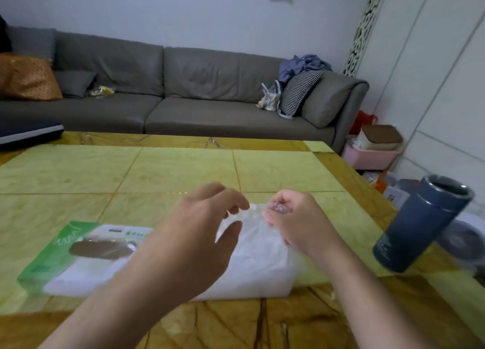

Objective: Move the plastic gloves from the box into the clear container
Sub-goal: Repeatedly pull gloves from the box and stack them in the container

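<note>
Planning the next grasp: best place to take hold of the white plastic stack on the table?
Take the stack of plastic gloves at its far end, from above, beside the right hand pinching there. It lies flat and limp, that end is crumpled up, and the left hand hovers open.

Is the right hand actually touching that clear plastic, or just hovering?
Touching. The head view shows the right hand with fingers curled, pinching a crumpled bit of the clear plastic above the white pack.

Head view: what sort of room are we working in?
Most likely a home living room: a long grey sofa with cushions against the wall, and a low yellow-green tiled table in front of it.
</note>
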`<state>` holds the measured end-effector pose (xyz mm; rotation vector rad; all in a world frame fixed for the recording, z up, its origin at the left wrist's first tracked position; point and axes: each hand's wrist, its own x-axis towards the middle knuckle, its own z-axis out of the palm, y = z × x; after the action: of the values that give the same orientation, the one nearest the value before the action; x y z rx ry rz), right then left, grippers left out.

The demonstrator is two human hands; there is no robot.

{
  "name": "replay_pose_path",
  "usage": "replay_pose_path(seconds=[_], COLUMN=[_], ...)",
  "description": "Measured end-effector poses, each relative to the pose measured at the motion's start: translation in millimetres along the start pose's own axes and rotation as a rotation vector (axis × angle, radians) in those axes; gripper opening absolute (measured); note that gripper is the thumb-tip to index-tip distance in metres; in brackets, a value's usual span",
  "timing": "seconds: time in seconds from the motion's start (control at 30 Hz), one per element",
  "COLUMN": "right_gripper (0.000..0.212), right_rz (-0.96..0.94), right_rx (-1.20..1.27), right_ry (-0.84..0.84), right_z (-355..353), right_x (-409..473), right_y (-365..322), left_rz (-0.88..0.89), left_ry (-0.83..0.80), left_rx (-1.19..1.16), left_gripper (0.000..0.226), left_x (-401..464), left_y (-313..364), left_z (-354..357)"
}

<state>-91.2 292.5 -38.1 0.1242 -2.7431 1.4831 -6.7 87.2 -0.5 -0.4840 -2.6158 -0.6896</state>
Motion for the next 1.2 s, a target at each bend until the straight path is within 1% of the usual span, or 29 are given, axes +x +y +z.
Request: replay_pose_path(seconds=[0.07,0.13,0.23,0.33,0.53,0.63,0.67,0.7,0.73,0.8,0.87,0.9,0.93,1.0,1.07,1.1,1.13,1.2], right_gripper=[0.013,0.011,0.014,0.021,0.027,0.045,0.049,0.048,0.042,0.026,0.01,0.012,0.016,0.012,0.012,0.012,0.02,0.041], right_rz=[-0.031,-0.055,-0.077,-0.092,-0.105,-0.115,-0.165,-0.236,-0.31,-0.365,-0.307,-0.28,-0.266,-0.227,-0.193,-0.182,-0.171,-0.148], right_rx=[-0.125,-0.195,-0.271,-0.402,-0.649,-0.721,-0.719,-0.706,-0.671,-0.594,-0.6,-0.667,-0.742,-0.854,-0.875,-0.872,-0.865,-0.872], right_ry=[-0.007,0.007,0.024,0.041,0.08,0.089,0.101,0.111,0.095,-0.035,-0.188,-0.239,-0.264,-0.286,-0.303,-0.312,-0.327,-0.374], right_z=[-0.7,-3.0,-3.1,-3.4,3.4,6.7,6.5,5.8,4.7,5.9,10.4,13.8,16.5,19.9,22.7,24.4,26.2,29.1], right_x=[1.4,3.1,6.0,7.5,3.1,-2.3,-4.5,-6.9,-11.1,-20.8,-28.5,-30.0,-30.8,-29.7,-25.4,-21.9,-19.5,-15.5], right_y=[1.4,5.4,10.7,13.7,10.5,3.5,-0.3,-5.5,-12.0,-24.6,-27.7,-25.9,-23.1,-19.0,-16.5,-14.9,-14.2,-15.3], left_rz=[-0.127,-0.2,-0.267,-0.305,-0.347,-0.363,-0.361,-0.358,-0.356,-0.352,-0.35,-0.342,-0.333,-0.33,-0.378,-0.387,-0.381,-0.312], left_ry=[-0.266,-0.436,-0.562,-0.639,-0.687,-0.698,-0.698,-0.697,-0.695,-0.688,-0.686,-0.693,-0.712,-0.764,-0.803,-0.78,-0.719,-0.526], left_rx=[0.095,0.186,0.243,0.247,0.273,0.265,0.27,0.276,0.285,0.303,0.311,0.309,0.3,0.252,0.168,0.148,0.151,0.232], left_gripper=[0.042,0.055,0.069,0.073,0.066,0.072,0.073,0.073,0.072,0.071,0.07,0.068,0.067,0.072,0.071,0.064,0.055,0.037], left_x=[9.2,14.9,21.5,27.0,35.1,37.5,37.2,37.0,36.5,35.2,34.8,35.1,35.7,37.7,39.3,40.0,40.2,38.5], left_y=[-3.7,-11.2,-23.2,-27.2,-29.9,-32.5,-33.4,-33.7,-33.2,-32.6,-30.9,-30.6,-29.2,-26.6,-23.3,-21.2,-19.3,-12.4], left_z=[23.6,39.2,45.6,48.7,56.3,61.4,62.6,63.1,63.5,63.2,61.8,60.6,58.0,48.2,32.6,25.4,20.5,17.7])
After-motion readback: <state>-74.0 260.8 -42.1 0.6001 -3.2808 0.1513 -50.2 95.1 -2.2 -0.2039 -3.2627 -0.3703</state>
